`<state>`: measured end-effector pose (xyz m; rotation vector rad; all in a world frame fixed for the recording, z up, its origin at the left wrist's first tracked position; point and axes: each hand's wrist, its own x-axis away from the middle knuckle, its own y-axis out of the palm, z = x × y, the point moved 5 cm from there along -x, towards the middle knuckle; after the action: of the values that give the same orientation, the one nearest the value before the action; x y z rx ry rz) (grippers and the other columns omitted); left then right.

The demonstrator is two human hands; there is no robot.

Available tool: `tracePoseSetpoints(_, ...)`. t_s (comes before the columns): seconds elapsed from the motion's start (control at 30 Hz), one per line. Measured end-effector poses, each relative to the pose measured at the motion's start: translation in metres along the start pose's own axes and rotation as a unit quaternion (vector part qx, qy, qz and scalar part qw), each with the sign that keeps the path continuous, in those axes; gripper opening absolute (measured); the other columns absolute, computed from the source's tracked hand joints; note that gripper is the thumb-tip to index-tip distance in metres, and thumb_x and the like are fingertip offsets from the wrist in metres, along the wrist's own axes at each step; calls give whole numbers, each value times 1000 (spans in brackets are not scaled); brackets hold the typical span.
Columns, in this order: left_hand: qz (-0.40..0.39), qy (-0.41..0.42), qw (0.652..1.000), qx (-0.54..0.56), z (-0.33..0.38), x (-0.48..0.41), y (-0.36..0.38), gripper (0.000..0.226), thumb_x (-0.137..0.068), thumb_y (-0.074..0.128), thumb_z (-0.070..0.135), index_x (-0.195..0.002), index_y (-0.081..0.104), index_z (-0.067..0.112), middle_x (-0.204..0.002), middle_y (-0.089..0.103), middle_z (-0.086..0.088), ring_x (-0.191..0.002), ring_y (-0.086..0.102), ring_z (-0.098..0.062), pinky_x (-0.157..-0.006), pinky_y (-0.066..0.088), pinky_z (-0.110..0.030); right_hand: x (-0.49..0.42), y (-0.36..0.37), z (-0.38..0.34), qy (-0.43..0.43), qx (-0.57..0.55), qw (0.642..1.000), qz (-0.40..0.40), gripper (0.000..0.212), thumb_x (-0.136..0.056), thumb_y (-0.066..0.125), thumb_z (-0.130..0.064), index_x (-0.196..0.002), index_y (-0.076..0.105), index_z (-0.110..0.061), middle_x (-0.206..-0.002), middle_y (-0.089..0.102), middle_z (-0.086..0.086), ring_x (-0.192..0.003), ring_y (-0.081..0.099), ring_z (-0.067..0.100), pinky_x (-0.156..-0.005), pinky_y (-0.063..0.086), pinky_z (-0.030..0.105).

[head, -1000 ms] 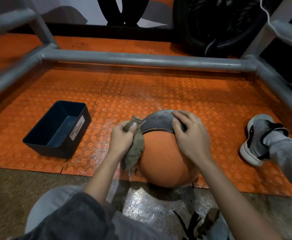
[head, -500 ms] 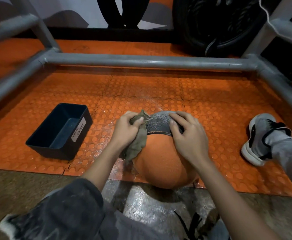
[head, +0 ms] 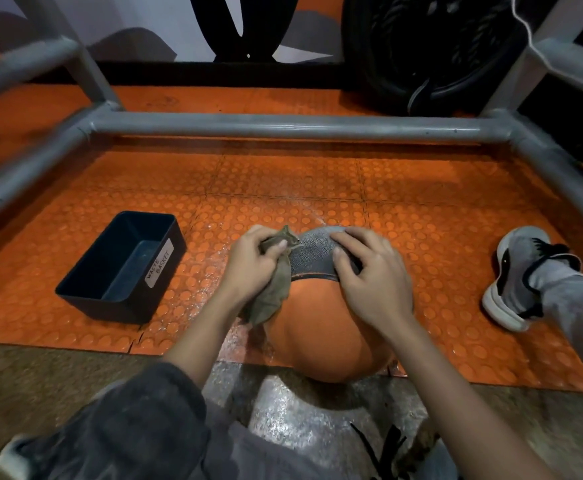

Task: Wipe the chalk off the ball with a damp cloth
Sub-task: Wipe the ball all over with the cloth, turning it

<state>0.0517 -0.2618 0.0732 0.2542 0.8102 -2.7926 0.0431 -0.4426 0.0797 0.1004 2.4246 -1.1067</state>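
Crumpled cloth [head: 272, 296] in curled left fingers [head: 250, 235]; right fingers [head: 354, 239] loose on textured grey band [head: 314, 254] of round ball [head: 324, 334]

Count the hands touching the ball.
2. The left hand grips the cloth against the upper left of the ball. The right hand rests on its top right, fingertips on the grey panel. Neither is hidden.

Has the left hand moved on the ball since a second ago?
Yes. The left hand, gripping the cloth, has slid up the ball toward the far rail, judged against the waste basket.
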Motion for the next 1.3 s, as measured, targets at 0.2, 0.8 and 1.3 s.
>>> tracePoseSetpoints(0.2, -37, 183, 981, -47, 41, 45, 11, 13, -81, 61, 14, -91, 68, 10, -91, 52, 16, -88, 48, -9, -82, 32, -11, -4, -3, 5, 10, -18, 1000, -7, 40, -88, 40, -42, -113, 68, -28, -120, 61, -7, -112, 53, 17, -94, 41, 34)
tracePoseSetpoints(0.8, -50, 209, 973, -87, 49, 41, 16, 17, -86, 54, 17, -95, 66, 9, -95, 56, 2, -90, 50, -14, -83, 32, -14, -4, -4, 4, -7, -32, 999, -9, 48, -85, 34, -49, -112, 69, -31, -121, 62, -10, -112, 53, 14, -95, 44, 36)
tracePoseSetpoints(1.3, -35, -62, 997, 34, -5, -19, 17, 13, -93, 54, 10, -84, 64, 9, -88, 60, -5, -81, 52, -12, -76, 39, -22, 5, -4, -7, -32, -15, 999, 7, 42, -88, 37, -43, -111, 69, -28, -118, 62, -9, -113, 51, 13, -97, 42, 36)
